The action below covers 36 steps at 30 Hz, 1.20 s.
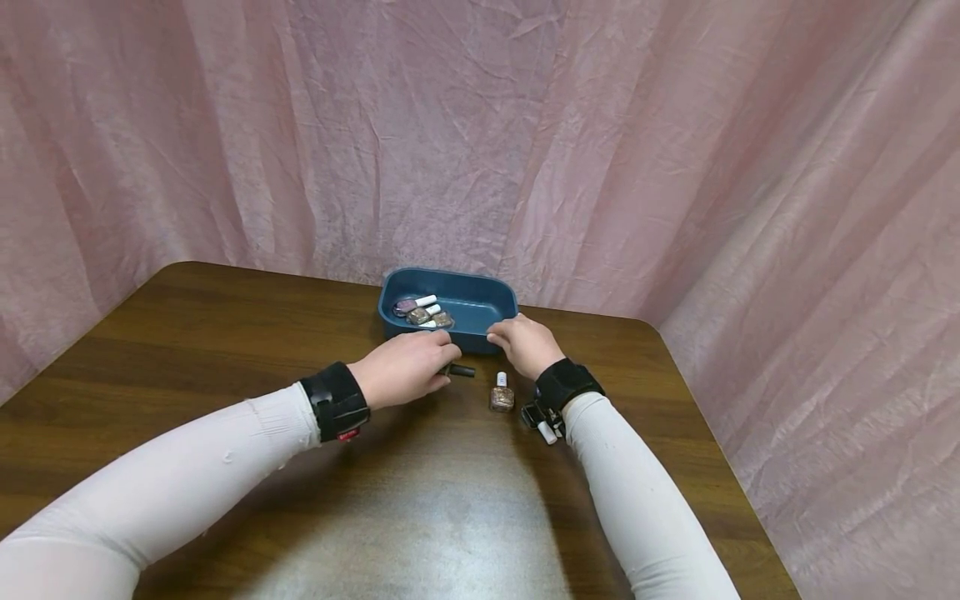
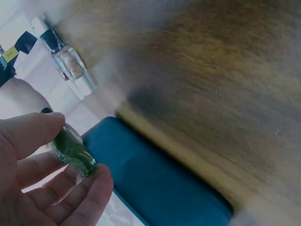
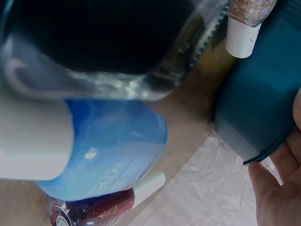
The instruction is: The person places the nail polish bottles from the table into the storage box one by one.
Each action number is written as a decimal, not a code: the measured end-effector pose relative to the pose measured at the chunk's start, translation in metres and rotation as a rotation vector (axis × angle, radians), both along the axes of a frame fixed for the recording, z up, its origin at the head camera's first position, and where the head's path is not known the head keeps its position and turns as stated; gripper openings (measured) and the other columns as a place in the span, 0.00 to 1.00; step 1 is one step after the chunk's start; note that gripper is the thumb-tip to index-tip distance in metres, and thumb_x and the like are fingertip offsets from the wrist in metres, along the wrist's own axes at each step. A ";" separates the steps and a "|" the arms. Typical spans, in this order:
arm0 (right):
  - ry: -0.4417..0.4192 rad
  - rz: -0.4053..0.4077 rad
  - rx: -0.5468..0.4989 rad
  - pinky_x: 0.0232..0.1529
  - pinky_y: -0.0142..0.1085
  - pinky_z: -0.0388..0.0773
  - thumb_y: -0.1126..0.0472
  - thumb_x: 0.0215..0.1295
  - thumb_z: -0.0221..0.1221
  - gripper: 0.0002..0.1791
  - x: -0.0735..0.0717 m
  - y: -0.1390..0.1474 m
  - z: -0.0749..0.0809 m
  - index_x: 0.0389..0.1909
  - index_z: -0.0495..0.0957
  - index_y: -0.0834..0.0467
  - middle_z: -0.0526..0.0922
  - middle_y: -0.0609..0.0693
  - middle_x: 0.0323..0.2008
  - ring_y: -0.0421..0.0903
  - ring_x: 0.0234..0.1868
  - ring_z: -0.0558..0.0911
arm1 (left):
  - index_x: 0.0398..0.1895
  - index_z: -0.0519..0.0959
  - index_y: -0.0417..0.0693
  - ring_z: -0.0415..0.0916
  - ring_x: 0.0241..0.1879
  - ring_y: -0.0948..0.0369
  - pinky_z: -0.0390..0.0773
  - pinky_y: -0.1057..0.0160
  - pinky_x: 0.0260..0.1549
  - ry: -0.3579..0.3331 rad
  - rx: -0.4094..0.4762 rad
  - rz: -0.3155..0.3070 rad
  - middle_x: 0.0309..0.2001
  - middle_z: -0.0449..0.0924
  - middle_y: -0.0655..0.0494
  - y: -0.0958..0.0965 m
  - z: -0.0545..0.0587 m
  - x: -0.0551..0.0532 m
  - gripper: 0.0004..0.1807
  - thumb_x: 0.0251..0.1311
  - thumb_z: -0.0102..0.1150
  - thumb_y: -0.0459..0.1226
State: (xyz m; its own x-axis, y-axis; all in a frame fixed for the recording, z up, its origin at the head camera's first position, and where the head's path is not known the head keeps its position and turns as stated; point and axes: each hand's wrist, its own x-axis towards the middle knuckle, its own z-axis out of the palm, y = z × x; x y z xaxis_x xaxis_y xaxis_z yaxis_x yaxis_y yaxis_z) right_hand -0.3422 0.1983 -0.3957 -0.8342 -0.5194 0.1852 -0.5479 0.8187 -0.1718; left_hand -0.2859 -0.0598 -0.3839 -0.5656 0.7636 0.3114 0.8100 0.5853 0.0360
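My left hand (image 1: 408, 367) pinches a green nail polish bottle (image 2: 73, 150) between thumb and fingers, just in front of a blue bin (image 1: 480, 293). The bottle's black cap (image 1: 462, 372) points right. At the bin's front right corner, my right hand (image 1: 528, 345) grips the rim, thumb on one side and fingers on the other. Inside the bin, to the left, lie a purple bottle (image 1: 406, 307) and glittery ones (image 1: 443, 319) with white caps. A glitter nail polish bottle (image 1: 501, 399) stands upright on the table between my forearms.
By my right wrist are a dark bottle (image 3: 103, 42), a light blue bottle (image 3: 117, 146) and a red bottle (image 3: 103, 207), mostly hidden in the head view. The brown table (image 1: 450, 517) ends at a pink curtain (image 1: 450, 150) behind the bin.
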 end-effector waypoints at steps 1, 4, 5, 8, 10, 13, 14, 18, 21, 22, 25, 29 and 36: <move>0.002 0.002 0.000 0.79 0.51 0.66 0.59 0.84 0.61 0.13 0.000 0.000 0.000 0.55 0.90 0.60 0.92 0.54 0.49 0.54 0.56 0.89 | 0.51 0.87 0.41 0.83 0.42 0.56 0.86 0.55 0.45 0.009 0.005 -0.001 0.43 0.83 0.51 -0.001 0.001 0.000 0.17 0.65 0.81 0.38; 0.005 -0.001 0.006 0.79 0.50 0.66 0.59 0.84 0.61 0.13 0.000 0.000 0.000 0.55 0.90 0.60 0.92 0.54 0.49 0.54 0.56 0.89 | 0.52 0.87 0.40 0.83 0.44 0.55 0.86 0.55 0.47 0.028 0.018 -0.001 0.44 0.83 0.50 -0.002 0.004 0.000 0.18 0.64 0.82 0.37; 0.003 -0.002 0.007 0.79 0.50 0.66 0.59 0.84 0.61 0.13 0.000 0.000 0.000 0.56 0.90 0.60 0.92 0.54 0.49 0.54 0.56 0.89 | 0.52 0.87 0.40 0.83 0.44 0.55 0.86 0.55 0.47 0.035 0.019 0.001 0.44 0.83 0.50 -0.002 0.004 0.000 0.18 0.64 0.82 0.37; -0.005 -0.011 0.017 0.78 0.51 0.68 0.58 0.84 0.61 0.14 0.000 0.000 0.000 0.57 0.90 0.60 0.92 0.54 0.50 0.54 0.57 0.89 | 0.53 0.87 0.40 0.82 0.43 0.55 0.86 0.54 0.47 0.051 0.024 0.010 0.45 0.82 0.50 -0.003 0.007 -0.001 0.18 0.64 0.82 0.37; -0.012 -0.016 0.023 0.76 0.52 0.70 0.58 0.84 0.60 0.15 0.000 0.000 0.000 0.58 0.90 0.60 0.92 0.55 0.51 0.54 0.58 0.88 | 0.53 0.87 0.40 0.82 0.43 0.55 0.86 0.54 0.48 0.061 0.030 0.016 0.45 0.82 0.50 -0.003 0.009 -0.003 0.19 0.63 0.82 0.37; -0.017 -0.022 0.026 0.70 0.52 0.77 0.57 0.85 0.60 0.15 0.000 0.001 0.000 0.59 0.89 0.60 0.92 0.55 0.52 0.55 0.57 0.88 | 0.54 0.87 0.40 0.83 0.46 0.53 0.86 0.54 0.50 0.068 0.042 0.022 0.48 0.83 0.49 -0.004 0.012 -0.005 0.20 0.63 0.83 0.37; -0.015 -0.020 0.027 0.70 0.52 0.77 0.57 0.85 0.60 0.15 0.000 0.001 0.000 0.59 0.89 0.60 0.92 0.55 0.51 0.55 0.57 0.88 | 0.55 0.87 0.40 0.84 0.47 0.53 0.86 0.54 0.51 0.069 0.046 0.024 0.49 0.83 0.48 -0.004 0.013 -0.006 0.20 0.63 0.83 0.37; -0.005 -0.008 0.017 0.75 0.51 0.72 0.58 0.84 0.61 0.14 0.000 0.000 0.000 0.57 0.90 0.60 0.92 0.54 0.50 0.54 0.56 0.89 | 0.56 0.87 0.40 0.84 0.48 0.53 0.86 0.55 0.49 0.077 0.060 0.036 0.49 0.84 0.48 -0.006 0.017 -0.009 0.21 0.63 0.83 0.37; 0.004 -0.004 0.013 0.79 0.51 0.67 0.59 0.84 0.61 0.13 0.001 -0.001 0.001 0.56 0.90 0.60 0.93 0.54 0.50 0.54 0.56 0.89 | 0.57 0.87 0.39 0.83 0.47 0.53 0.85 0.55 0.47 0.088 0.071 0.045 0.48 0.83 0.48 -0.007 0.020 -0.012 0.21 0.64 0.82 0.37; 0.007 -0.005 0.012 0.78 0.51 0.68 0.59 0.83 0.61 0.13 0.001 -0.001 0.001 0.56 0.90 0.59 0.93 0.54 0.49 0.53 0.56 0.89 | 0.57 0.87 0.39 0.83 0.47 0.52 0.85 0.55 0.47 0.090 0.075 0.047 0.48 0.83 0.48 -0.007 0.021 -0.013 0.21 0.65 0.82 0.37; 0.014 -0.010 0.013 0.71 0.51 0.76 0.58 0.83 0.61 0.13 0.002 -0.001 0.001 0.56 0.90 0.59 0.93 0.53 0.48 0.53 0.55 0.89 | 0.58 0.87 0.39 0.82 0.47 0.51 0.85 0.54 0.47 0.094 0.091 0.054 0.48 0.83 0.47 -0.008 0.022 -0.017 0.21 0.66 0.80 0.37; 0.009 -0.012 0.010 0.69 0.51 0.78 0.58 0.83 0.62 0.13 0.002 -0.002 0.002 0.56 0.90 0.60 0.93 0.53 0.48 0.53 0.54 0.89 | 0.59 0.86 0.38 0.82 0.47 0.49 0.84 0.54 0.48 0.089 0.113 0.066 0.49 0.83 0.46 -0.009 0.023 -0.023 0.20 0.68 0.79 0.37; 0.007 -0.016 0.001 0.71 0.50 0.76 0.59 0.83 0.62 0.13 0.001 -0.002 0.001 0.55 0.91 0.60 0.93 0.53 0.48 0.53 0.55 0.89 | 0.62 0.85 0.37 0.82 0.52 0.47 0.84 0.52 0.52 0.060 0.131 0.111 0.53 0.83 0.44 -0.010 0.025 -0.036 0.21 0.71 0.76 0.38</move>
